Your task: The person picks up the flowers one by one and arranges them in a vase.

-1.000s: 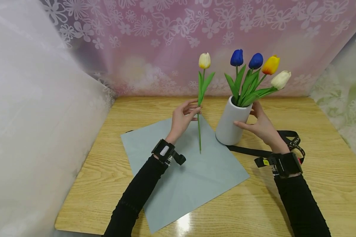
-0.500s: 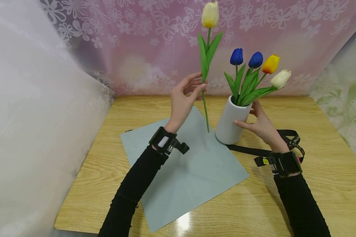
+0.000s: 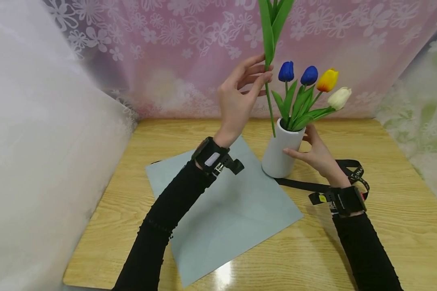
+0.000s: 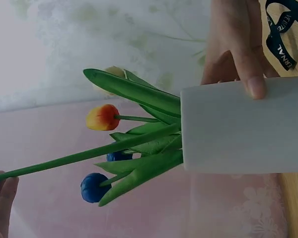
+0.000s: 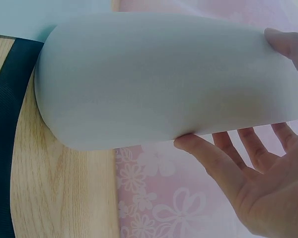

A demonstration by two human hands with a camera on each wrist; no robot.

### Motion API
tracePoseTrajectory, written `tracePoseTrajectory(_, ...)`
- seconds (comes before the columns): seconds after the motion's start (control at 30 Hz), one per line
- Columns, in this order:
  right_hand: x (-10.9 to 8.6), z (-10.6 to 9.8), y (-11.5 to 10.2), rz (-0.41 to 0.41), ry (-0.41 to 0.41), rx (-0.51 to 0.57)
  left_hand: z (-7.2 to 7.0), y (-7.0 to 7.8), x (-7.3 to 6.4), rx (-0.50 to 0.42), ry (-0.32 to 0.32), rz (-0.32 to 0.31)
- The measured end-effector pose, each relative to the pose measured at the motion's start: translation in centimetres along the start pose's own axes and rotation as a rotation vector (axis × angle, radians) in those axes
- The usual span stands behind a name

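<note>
My left hand (image 3: 240, 91) pinches the green stem of a tulip (image 3: 272, 34), raised at the back of the table. Its bloom lies beyond the top edge of the head view, where the stem's lower end overlaps the vase rim. In the left wrist view, this stem (image 4: 74, 157) slants to the mouth of the white vase (image 4: 243, 129). With thumb and fingers around its right side, my right hand (image 3: 318, 155) holds the vase (image 3: 282, 155) upright. Two blue tulips (image 3: 286, 71), a yellow-orange tulip (image 3: 327, 80) and a white tulip (image 3: 339, 98) stand in it.
A pale blue-grey sheet (image 3: 233, 214) lies slantwise on the wooden table (image 3: 397, 194), its edge close to the vase base. A black printed ribbon (image 3: 302, 184) runs from the vase base to behind my right wrist. A pink floral curtain (image 3: 189, 60) hangs behind.
My left hand has lifted the tulip up and to the right, from over the sheet to the vase rim. The bloom has left the head view. The right hand keeps its hold on the vase.
</note>
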State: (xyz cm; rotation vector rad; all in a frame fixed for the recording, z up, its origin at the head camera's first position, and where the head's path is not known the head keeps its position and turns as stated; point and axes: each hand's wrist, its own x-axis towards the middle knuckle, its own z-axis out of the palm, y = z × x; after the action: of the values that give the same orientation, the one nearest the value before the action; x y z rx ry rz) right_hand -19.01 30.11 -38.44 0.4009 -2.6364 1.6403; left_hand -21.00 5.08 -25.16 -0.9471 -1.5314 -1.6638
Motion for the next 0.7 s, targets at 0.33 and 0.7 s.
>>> tracePoseTrajectory(0.33,0.1,0.3,0.0,0.015,-0.009,0.013,2.6,-0.9,1.3,0.046,0.021,-0.033)
tracePoseTrajectory(0.7,0.1,0.0,0.2,-0.004,-0.005,0.027,4.0,-3.6,-1.8,0.119,-0.11,-0.139)
